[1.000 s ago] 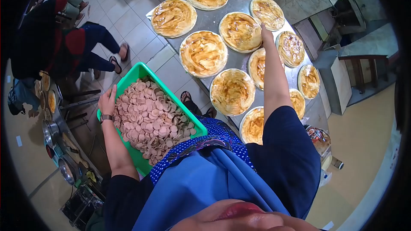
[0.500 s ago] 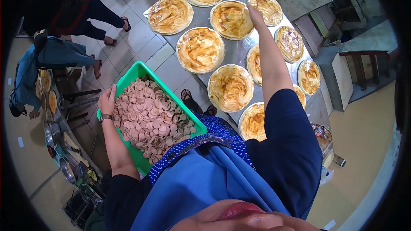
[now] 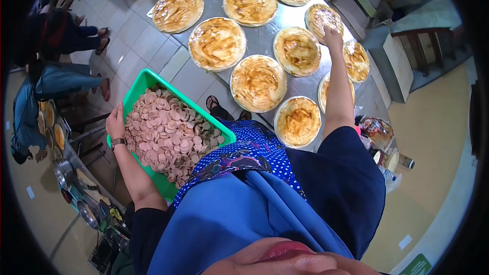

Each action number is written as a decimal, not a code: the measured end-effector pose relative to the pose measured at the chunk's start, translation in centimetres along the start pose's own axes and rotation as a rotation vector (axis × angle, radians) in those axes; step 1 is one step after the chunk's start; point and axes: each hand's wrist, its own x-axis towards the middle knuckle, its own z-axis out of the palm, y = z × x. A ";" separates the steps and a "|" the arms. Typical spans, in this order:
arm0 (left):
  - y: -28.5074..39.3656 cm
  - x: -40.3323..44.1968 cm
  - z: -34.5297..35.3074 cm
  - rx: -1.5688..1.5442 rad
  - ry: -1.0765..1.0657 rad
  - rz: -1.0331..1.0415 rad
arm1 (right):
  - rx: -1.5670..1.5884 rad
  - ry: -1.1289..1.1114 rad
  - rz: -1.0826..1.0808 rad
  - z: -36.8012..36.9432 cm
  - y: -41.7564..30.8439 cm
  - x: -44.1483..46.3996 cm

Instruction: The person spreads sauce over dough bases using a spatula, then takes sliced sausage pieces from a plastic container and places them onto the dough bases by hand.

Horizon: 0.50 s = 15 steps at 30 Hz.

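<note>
My left hand (image 3: 116, 122) grips the left rim of a green plastic tub (image 3: 191, 103), which rests against my apron. Thin pinkish-brown round slices (image 3: 165, 135) fill the tub in a heap. Over a flat round pastry (image 3: 318, 16) at the table's right side is my right hand (image 3: 333, 36), pointing downward. Its fingers are mostly hidden, and whether it holds a slice cannot be seen. Close by lie another browned pastry (image 3: 297, 51) and one nearer the right edge (image 3: 356, 61). My forearm partly covers a further pastry (image 3: 323, 94).
More glazed pastries (image 3: 217, 44) spread over the metal table (image 3: 275, 38). Packets and bottles (image 3: 377, 131) stand at its near right corner. Two people stand at left, one in teal clothing (image 3: 66, 79), beside a side table with pastries and pans (image 3: 63, 170).
My right hand has moved from a pastry near the middle of the table to one at the right side. The view has shifted; my left hand still grips the tub.
</note>
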 end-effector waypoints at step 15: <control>3.3 -1.6 -1.7 -0.009 0.042 0.144 | 0.849 -0.233 0.572 -0.6 1.9 -6.6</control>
